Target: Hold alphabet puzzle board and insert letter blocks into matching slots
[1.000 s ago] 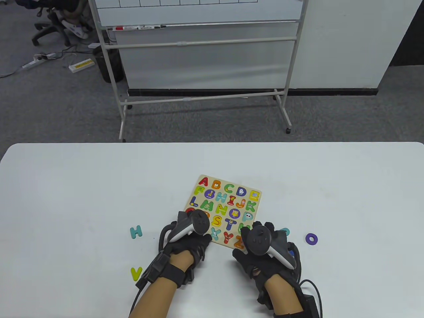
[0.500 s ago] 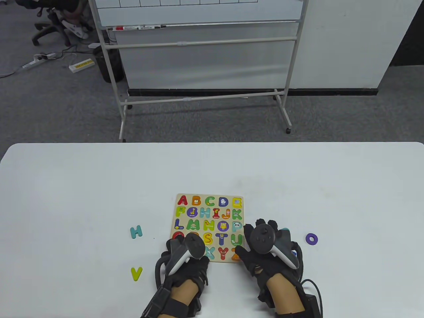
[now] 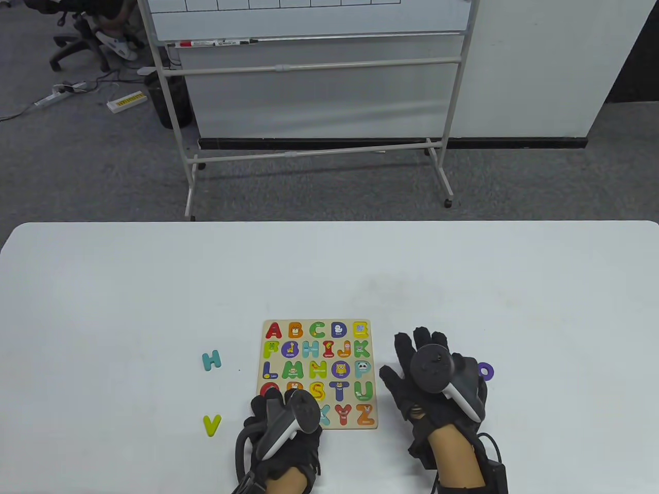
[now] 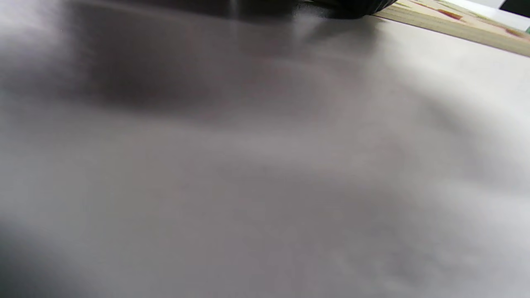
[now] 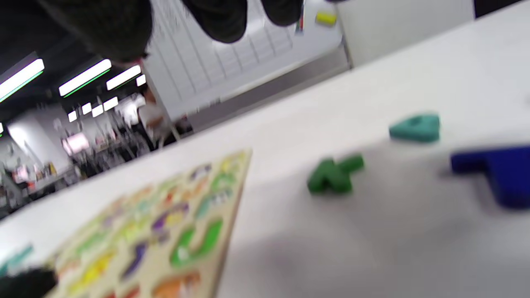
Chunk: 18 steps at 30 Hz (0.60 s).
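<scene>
1. Board point(image 3: 316, 373) lies flat on the white counter point(image 3: 154, 288), near the front edge, sides roughly square to it. Most slots hold coloured letters, A to Z in rows.
2. Left hand point(image 3: 285, 411) rests on the board's near-left corner, covering the letters there. Left wrist view shows a dark glove edge meeting the board edge point(image 4: 455, 31); the rest is blur. Fingers are hidden under the tracker, so I cannot tell whether they press flat or curl over the edge.
3. Right hand point(image 3: 430, 375) sits just right of the board, apart from it, fingers spread and extended, holding nothing.
4. Loose letters left of the board: teal H point(image 3: 211, 360), yellow-green V point(image 3: 211, 425), well apart from it.
5. Purple O point(image 3: 486, 369) is partly hidden behind the right hand.
6. Right wrist view, blurred: green block point(image 5: 334, 174), teal block point(image 5: 415, 127) and dark blue block point(image 5: 495, 171) on the counter beside the board point(image 5: 232, 198). Their letters are not readable.
</scene>
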### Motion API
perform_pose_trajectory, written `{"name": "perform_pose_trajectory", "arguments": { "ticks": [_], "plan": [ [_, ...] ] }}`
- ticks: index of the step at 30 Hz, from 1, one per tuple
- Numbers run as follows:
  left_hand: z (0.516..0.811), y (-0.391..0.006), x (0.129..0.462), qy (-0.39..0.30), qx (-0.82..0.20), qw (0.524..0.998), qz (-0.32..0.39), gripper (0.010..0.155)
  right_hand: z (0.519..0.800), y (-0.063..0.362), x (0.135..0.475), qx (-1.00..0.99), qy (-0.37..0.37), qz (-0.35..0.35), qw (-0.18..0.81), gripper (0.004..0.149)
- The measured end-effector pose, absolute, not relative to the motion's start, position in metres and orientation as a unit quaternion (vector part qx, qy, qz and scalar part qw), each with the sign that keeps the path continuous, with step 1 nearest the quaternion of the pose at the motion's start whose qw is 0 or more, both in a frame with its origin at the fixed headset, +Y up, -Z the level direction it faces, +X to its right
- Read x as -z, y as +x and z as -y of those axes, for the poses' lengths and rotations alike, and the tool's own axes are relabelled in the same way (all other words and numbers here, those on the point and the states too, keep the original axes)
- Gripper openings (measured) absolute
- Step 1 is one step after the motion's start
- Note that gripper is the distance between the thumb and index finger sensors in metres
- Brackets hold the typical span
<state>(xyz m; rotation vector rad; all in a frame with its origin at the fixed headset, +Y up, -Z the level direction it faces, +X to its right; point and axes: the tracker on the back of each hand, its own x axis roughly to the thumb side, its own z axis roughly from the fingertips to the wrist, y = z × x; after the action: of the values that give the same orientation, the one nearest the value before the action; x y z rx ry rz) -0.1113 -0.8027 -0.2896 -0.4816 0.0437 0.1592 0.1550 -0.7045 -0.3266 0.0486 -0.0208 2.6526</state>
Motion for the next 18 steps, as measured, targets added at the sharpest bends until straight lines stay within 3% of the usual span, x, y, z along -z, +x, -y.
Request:
{"name": "perform_pose_trajectory", "arguments": {
  "ticks": [5,9,18],
  "plan": [
    [0.803,-0.112,0.290,-0.241,-0.083,0.967,-0.019,0.080,0.684,0.179,0.318,-0.952,-0.022,0.096,0.289,0.073],
    [0.802,-0.110,0.291,-0.243,-0.073,0.967,-0.012,0.080,0.696,0.182,0.323,-0.981,-0.034,0.010,0.192,0.072],
    [0.801,-0.107,0.291,-0.241,-0.040,0.970,0.003,0.081,0.739,0.154,0.348,-0.997,0.020,-0.050,0.056,0.072]
  ]
}}
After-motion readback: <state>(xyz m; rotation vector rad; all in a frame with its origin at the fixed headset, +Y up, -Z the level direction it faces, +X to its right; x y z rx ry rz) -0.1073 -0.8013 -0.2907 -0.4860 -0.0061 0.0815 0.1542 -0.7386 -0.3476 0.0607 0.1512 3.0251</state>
